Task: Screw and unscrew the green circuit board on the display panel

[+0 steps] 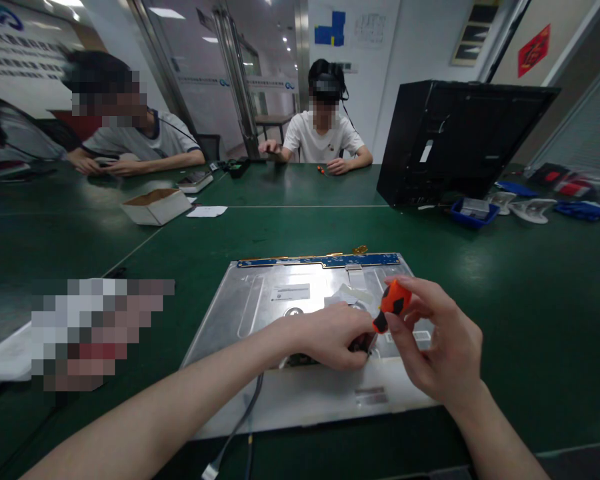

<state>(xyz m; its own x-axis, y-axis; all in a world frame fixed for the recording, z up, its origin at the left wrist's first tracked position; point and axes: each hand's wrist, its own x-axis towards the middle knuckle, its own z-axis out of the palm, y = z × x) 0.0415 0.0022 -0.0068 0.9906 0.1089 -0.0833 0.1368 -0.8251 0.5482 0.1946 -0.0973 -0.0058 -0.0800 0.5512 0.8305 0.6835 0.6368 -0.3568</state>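
A flat silver display panel (260,293) lies in front of me, with a narrow blue circuit board (300,261) along its far edge. My right hand (440,340) pinches the orange and black handle of what looks like a screwdriver (396,298) over the panel's right part. Its shaft and tip are hidden. Beside it, my left hand (336,337) is closed low over the panel's middle. A dark part, perhaps a circuit board, shows under its fingers, but what it grips is unclear. A grey cable (253,403) with a white plug hangs over the near edge.
The green table (535,313) carries a black monitor-like unit (460,143), a blue tray (475,212), an open box (156,206) and white paper (207,211). Two people sit across: one (325,133) in a headset, another (140,140) at left. A pixelated item lies left.
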